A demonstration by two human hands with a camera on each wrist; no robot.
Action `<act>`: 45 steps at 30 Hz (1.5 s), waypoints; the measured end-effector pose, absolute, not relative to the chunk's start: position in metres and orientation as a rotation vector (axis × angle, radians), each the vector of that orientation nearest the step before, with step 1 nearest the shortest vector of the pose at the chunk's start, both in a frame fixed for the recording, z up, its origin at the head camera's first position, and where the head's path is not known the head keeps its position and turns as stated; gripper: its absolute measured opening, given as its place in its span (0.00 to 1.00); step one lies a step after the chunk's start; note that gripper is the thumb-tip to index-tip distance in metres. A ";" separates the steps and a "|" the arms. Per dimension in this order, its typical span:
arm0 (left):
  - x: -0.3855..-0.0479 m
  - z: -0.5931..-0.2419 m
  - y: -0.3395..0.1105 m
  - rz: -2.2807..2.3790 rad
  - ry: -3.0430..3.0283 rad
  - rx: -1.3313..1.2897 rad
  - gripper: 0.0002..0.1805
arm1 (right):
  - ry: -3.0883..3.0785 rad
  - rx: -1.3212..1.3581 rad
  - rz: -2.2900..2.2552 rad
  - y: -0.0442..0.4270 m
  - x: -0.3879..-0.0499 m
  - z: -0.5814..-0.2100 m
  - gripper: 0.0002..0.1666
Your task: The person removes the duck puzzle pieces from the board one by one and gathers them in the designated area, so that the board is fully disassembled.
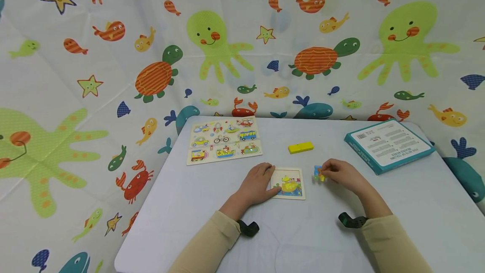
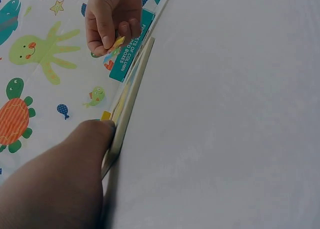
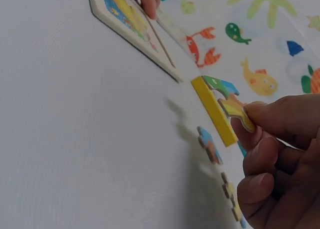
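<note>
While the left hand [image 1: 255, 184] rests on the nine o'clock side of a small, square, pale wooden-looking puzzle frame [image 1: 303, 185], the right hand [image 1: 342, 175] hangs just off its three o'clock side.

Left: grasping nothing; fingers relaxed near the ten o'clock corner, thumb lying over the lower edge.
Right: thumb and forefinger pinch a flat, multicoloured jigsaw piece [image 3: 232, 108] showing yellow, orange, green and blue. Cannot tell whether it is one piece or two overlapped. It is raised, apart from the frame.

Frame lies flat around the middle of the white-topped desk [image 1: 303, 239], a yellow duck-like picture [image 1: 290, 186] inside; upper part paler, gaps too small to count. Loose, flat, coloured jigsaw pieces [image 3: 210, 145] lie near the right hand. Around the frame: oblong yellow block [image 1: 301, 147] at one o'clock, pale board with printed vehicles [image 1: 225, 140] at ten, flat teal-sided box [image 1: 390, 146] at two.

Judgement: step in hand appears to be choosing or turning a piece for the frame, fill incomplete. Next move probably calls for matching its outline to a gap, carrying it towards nine o'clock and pressing it flat, frame braced.
</note>
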State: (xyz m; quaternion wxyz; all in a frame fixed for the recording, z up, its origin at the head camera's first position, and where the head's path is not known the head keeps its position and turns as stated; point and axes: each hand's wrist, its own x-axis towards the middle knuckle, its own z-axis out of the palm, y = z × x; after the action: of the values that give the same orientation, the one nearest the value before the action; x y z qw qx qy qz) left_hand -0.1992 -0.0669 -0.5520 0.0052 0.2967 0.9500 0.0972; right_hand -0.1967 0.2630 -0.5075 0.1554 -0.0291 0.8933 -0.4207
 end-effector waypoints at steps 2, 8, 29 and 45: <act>-0.199 -0.552 -0.067 0.308 2.973 0.928 0.44 | 2.559 -0.082 -1.194 0.264 -0.196 -0.509 0.13; -0.199 -0.552 -0.067 0.306 2.971 0.926 0.44 | 2.578 -0.076 -1.163 0.267 -0.195 -0.514 0.12; -0.199 -0.553 -0.068 0.290 2.985 0.953 0.44 | 2.629 -0.074 -1.089 0.265 -0.195 -0.523 0.08; -0.200 -0.554 -0.068 0.277 2.981 0.944 0.44 | 2.654 -0.053 -1.043 0.262 -0.193 -0.518 0.10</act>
State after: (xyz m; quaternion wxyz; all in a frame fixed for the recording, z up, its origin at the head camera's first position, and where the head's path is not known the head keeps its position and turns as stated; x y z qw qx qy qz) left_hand -0.2001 -0.0679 -0.5543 0.0013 0.3008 0.9496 0.0881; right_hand -0.1932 0.2624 -0.5176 0.1440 -0.0184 0.9208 -0.3620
